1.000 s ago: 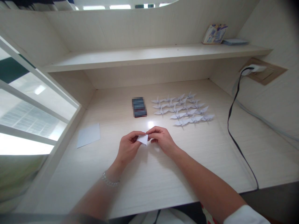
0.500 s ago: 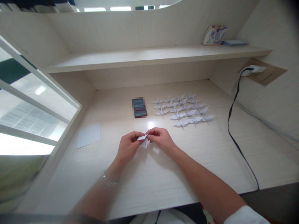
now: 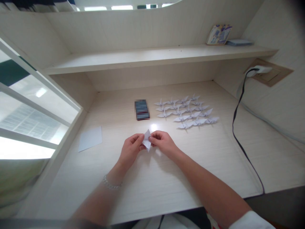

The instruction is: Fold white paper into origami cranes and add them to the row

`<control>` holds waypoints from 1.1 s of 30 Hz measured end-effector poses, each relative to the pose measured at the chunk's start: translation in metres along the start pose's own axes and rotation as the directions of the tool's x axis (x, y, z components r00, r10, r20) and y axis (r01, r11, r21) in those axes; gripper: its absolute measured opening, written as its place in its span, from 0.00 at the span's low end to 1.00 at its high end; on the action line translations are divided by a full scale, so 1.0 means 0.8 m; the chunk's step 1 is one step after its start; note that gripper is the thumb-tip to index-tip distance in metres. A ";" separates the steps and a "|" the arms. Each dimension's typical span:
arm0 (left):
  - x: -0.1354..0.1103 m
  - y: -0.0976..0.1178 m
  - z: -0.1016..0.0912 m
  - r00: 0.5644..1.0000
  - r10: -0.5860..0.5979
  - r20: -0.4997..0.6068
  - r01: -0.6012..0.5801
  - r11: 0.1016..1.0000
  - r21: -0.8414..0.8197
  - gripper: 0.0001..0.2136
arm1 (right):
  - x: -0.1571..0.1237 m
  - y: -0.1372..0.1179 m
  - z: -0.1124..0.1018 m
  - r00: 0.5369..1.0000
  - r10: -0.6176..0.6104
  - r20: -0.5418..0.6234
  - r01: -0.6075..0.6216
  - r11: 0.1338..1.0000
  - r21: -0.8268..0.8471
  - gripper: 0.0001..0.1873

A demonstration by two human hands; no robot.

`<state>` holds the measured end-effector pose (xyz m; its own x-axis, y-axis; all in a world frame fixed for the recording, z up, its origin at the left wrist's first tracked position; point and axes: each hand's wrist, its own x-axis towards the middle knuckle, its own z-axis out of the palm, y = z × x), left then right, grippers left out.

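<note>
Both hands meet over the middle of the pale wooden desk. My left hand and my right hand pinch a small folded piece of white paper between their fingertips. The paper stands upright as a narrow diamond, a little above the desk. A thin bracelet circles my left wrist. Behind the hands, to the right, several finished white paper cranes lie in rows.
A flat white sheet of paper lies at the left of the desk. A dark blurred rectangular object sits behind the hands. A black cable runs from a wall plug down across the desk's right side. A shelf holds a small packet.
The folded paper has turned from a flat, wide shape to an upright narrow diamond between my fingertips. Both hands have shifted slightly away from me.
</note>
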<state>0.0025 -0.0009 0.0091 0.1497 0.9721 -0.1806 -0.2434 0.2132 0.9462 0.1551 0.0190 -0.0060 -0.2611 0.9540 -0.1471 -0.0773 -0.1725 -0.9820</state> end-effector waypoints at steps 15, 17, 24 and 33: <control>-0.002 0.002 -0.002 0.997 -0.052 0.058 0.059 0.989 -0.132 0.11 | -0.007 -0.008 0.001 0.994 -0.100 -0.041 0.100 0.995 -0.013 0.12; -0.001 0.002 -0.003 0.997 -0.053 0.062 0.061 0.989 -0.131 0.11 | -0.008 -0.008 0.001 0.992 -0.116 -0.051 0.115 0.993 -0.036 0.11; -0.001 -0.001 -0.001 0.998 -0.013 0.058 0.016 0.998 -0.053 0.13 | -0.012 -0.009 0.002 0.983 -0.155 -0.100 0.141 0.980 -0.141 0.11; 0.001 -0.004 -0.003 1.000 -0.005 0.022 0.003 0.998 0.069 0.13 | -0.008 -0.006 0.002 0.991 -0.113 -0.077 0.110 0.993 -0.045 0.12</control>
<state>0.0009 -0.0008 0.0054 0.1722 0.9686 -0.1792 -0.1762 0.2092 0.9619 0.1558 0.0132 -0.0001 -0.1755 0.9835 -0.0441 -0.0625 -0.0558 -0.9965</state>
